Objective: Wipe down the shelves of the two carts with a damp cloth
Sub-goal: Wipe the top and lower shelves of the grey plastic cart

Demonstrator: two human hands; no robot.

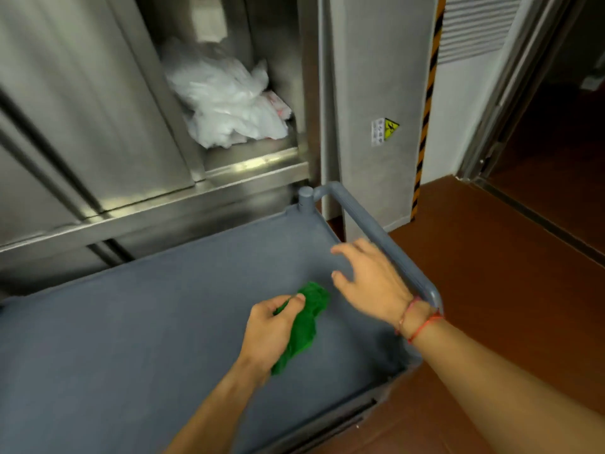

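Note:
A grey plastic cart fills the lower half of the view, its top shelf (147, 322) bare and rimmed. A crumpled green cloth (307, 326) hangs over the shelf's right part, gripped by my left hand (271, 329) with the thumb on top. My right hand (366, 276) hovers just right of the cloth with fingers spread, beside the cart's grey handle bar (376, 237). A red string bracelet circles my right wrist.
A stainless steel cabinet (82, 126) stands directly behind the cart, its open compartment holding bunched white plastic bags (229, 103). A grey pillar with a yellow warning sticker (386, 129) is at the right. Brown floor (507, 273) runs right toward a doorway.

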